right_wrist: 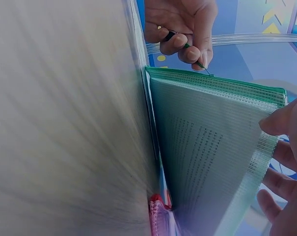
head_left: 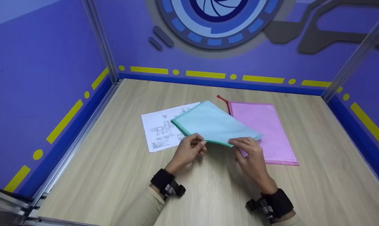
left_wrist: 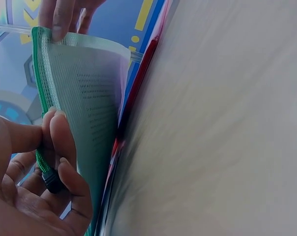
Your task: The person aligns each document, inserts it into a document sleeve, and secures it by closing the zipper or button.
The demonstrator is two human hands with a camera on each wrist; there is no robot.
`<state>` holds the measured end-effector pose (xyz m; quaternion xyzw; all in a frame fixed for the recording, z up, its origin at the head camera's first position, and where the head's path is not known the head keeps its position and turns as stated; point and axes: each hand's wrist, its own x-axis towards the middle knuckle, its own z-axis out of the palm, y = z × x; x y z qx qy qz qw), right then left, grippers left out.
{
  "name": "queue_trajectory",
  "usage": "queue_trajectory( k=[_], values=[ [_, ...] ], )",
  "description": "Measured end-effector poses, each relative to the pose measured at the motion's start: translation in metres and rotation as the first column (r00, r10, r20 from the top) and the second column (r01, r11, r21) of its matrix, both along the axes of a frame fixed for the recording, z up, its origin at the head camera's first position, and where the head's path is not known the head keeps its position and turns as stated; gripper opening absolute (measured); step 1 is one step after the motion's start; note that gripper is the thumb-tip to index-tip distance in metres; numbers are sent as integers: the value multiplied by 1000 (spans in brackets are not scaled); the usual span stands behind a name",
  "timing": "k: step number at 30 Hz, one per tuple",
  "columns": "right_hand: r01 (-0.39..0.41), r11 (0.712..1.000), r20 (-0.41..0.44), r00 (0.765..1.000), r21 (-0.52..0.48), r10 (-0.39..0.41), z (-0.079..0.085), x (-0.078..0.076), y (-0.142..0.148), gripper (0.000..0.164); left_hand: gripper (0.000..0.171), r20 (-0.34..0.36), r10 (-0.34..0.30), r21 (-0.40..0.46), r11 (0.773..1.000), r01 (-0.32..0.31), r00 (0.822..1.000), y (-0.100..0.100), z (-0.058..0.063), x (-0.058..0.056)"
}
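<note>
A pale green mesh zip pouch [head_left: 213, 122] with a darker green zipper edge is held tilted, its near edge raised off the table. My left hand [head_left: 191, 148] pinches the zipper's green pull cord, and the cord's black end [left_wrist: 53, 181] sits among the curled fingers in the left wrist view. At the pouch's near right corner, my right hand [head_left: 249, 153] pinches the edge between thumb and fingers. Lines of print [right_wrist: 197, 157] show through the mesh. The zipper looks closed along the stretch between the hands.
Partly under the pouch, at left, lies a white sheet with line drawings [head_left: 161, 128]. A pink zip pouch [head_left: 268, 131] with a red pull cord [head_left: 221, 99] lies at right, partly covered. Blue panels [head_left: 51, 78] wall the wooden table [head_left: 114, 185] on the left, back and right.
</note>
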<state>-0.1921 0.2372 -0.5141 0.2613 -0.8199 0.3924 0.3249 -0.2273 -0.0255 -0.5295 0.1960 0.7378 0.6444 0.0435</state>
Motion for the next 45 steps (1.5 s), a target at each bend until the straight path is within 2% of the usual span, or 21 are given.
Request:
queue_trajectory(
  k=[15,23,31,39,45],
  values=[
    [-15,1000,-67,998,-20,14,2,1,2,35,21,23,28,-13,1000,-28,999,-2,0,-1],
    [9,999,-49,999,-50,-11,3,2,2,32,21,48,40,-28,999,-39,998,-3,-1,-3],
    [30,998,-47,998,-55,-33,3,1,3,32,19,33,47,-43,998,-45,998,-4,-1,-4],
    [59,998,-17,998,-15,-59,4,0,5,33,16,38,59,-41,998,-57,998,-4,-2,-6],
    [48,999,-18,999,11,-48,2,-2,5,32,15,61,56,-31,998,-54,997,-5,-3,-5]
  ],
)
